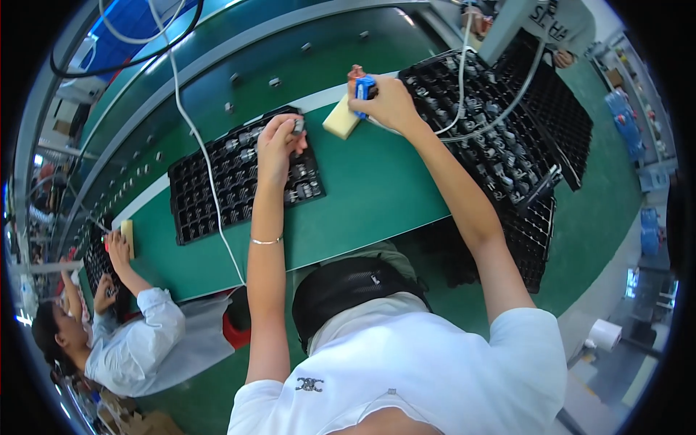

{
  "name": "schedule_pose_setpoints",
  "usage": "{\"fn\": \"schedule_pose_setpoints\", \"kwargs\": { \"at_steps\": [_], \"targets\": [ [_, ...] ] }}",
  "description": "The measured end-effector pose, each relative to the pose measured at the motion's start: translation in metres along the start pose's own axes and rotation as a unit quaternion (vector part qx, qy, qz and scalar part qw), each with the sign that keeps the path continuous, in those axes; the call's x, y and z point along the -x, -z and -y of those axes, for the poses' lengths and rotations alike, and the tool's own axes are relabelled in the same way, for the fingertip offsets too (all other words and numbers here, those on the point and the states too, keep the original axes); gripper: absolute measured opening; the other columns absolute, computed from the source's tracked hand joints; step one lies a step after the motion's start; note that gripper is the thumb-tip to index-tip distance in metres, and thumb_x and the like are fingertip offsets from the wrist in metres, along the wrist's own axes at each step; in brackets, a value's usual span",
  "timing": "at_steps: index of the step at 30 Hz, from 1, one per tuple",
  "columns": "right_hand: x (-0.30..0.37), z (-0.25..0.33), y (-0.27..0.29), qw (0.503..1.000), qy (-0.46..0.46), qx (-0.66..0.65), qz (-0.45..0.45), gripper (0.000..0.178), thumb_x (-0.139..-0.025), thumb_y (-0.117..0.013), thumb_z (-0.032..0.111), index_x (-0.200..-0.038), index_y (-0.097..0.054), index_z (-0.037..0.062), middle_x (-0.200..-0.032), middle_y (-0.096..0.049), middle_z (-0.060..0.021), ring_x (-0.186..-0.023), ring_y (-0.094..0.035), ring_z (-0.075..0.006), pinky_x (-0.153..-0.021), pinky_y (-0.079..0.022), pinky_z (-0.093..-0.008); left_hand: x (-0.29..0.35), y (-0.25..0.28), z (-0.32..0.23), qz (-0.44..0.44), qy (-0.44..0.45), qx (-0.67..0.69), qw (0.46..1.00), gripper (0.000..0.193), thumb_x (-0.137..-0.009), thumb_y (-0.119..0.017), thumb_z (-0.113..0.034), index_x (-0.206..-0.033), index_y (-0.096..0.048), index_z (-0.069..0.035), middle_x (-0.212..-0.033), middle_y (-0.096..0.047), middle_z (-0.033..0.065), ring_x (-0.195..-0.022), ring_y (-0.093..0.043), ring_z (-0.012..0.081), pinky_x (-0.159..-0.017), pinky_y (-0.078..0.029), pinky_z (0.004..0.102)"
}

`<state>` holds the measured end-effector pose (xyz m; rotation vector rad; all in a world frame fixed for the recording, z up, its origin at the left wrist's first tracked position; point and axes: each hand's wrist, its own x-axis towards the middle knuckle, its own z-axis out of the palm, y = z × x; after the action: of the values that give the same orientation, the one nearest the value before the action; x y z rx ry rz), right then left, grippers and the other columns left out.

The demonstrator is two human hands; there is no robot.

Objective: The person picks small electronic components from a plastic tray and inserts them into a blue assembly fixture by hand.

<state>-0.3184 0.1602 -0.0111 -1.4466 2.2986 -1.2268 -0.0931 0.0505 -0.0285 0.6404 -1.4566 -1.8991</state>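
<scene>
My left hand [275, 145] is closed on a small grey metal part [298, 125], held between thumb and fingers above a black compartment tray [196, 185]. Several similar small parts sit in the tray's cells. Farther right, my right hand [394, 105] is wrapped round a blue hand tool [364, 88] with a copper-coloured end; its exact kind does not show. Just below that tool, a cream rectangular block [338, 122] lies on the green worktop [362, 192].
At right, another black tray [500, 156] full of small metal parts rests on stacked trays. Along the far side runs a dark conveyor [326, 69] carrying spaced parts. White cables [190, 123] hang across the worktop. A co-worker [138, 337] is at the left.
</scene>
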Motion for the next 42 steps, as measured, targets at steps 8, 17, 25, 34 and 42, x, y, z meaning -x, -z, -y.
{"fn": "schedule_pose_setpoints", "kwargs": {
  "at_steps": [8,17,25,34,42],
  "targets": [
    [-0.013,0.035,0.139,0.976,0.063,0.19,-0.092,0.046,-0.068,-0.069,0.035,-0.108,-0.066,0.0128,-0.085,-0.068,-0.0191,-0.08,-0.066,-0.0368,-0.073,-0.053,-0.0445,0.003,0.002,-0.003,-0.002,0.008,-0.01,1.0,0.018,-0.097,-0.053,-0.021,-0.097,-0.061,-0.004,-0.072,-0.059,0.0019,-0.061,-0.058,0.0112,-0.054,-0.042,0.0219],
    [-0.054,-0.062,0.176,0.921,-0.048,0.387,-0.002,0.046,-0.065,-0.076,0.037,-0.097,-0.07,0.0049,-0.095,-0.069,-0.0216,-0.091,-0.067,-0.0372,-0.081,-0.054,-0.0444,0.0,-0.002,0.001,-0.021,0.008,0.023,0.999,0.016,-0.095,-0.059,-0.021,-0.099,-0.058,-0.005,-0.072,-0.06,0.0014,-0.057,-0.058,0.0095,-0.051,-0.043,0.0202],
    [-0.049,-0.064,0.176,0.939,0.036,0.335,-0.071,0.04,-0.074,-0.073,0.041,-0.083,-0.068,0.0025,-0.075,-0.067,-0.0162,-0.066,-0.066,-0.0301,-0.063,-0.052,-0.0388,0.004,-0.01,-0.012,-0.004,-0.025,0.027,0.999,0.018,-0.091,-0.063,-0.012,-0.104,-0.054,-0.004,-0.08,-0.065,0.0074,-0.063,-0.06,0.0119,-0.051,-0.045,0.0211],
    [0.011,0.077,0.043,0.915,-0.031,-0.384,0.121,0.027,-0.09,-0.066,0.026,-0.105,-0.06,0.0035,-0.073,-0.061,-0.0005,-0.048,-0.047,-0.0033,-0.041,-0.033,-0.0183,0.023,-0.047,-0.038,-0.02,-0.11,-0.011,0.994,0.018,-0.085,-0.066,0.0,-0.097,-0.053,0.0,-0.084,-0.07,0.0135,-0.06,-0.063,0.0126,-0.048,-0.045,0.0201],
    [0.02,0.068,-0.012,0.852,-0.072,-0.48,0.196,0.026,-0.091,-0.065,0.022,-0.107,-0.06,0.0028,-0.078,-0.062,-0.0006,-0.053,-0.05,-0.0023,-0.041,-0.035,-0.0175,0.046,-0.034,-0.043,-0.037,-0.084,-0.058,0.994,0.02,-0.082,-0.07,-0.001,-0.096,-0.055,0.0,-0.083,-0.071,0.0117,-0.065,-0.069,0.0139,-0.05,-0.046,0.0196]
  ]
}}
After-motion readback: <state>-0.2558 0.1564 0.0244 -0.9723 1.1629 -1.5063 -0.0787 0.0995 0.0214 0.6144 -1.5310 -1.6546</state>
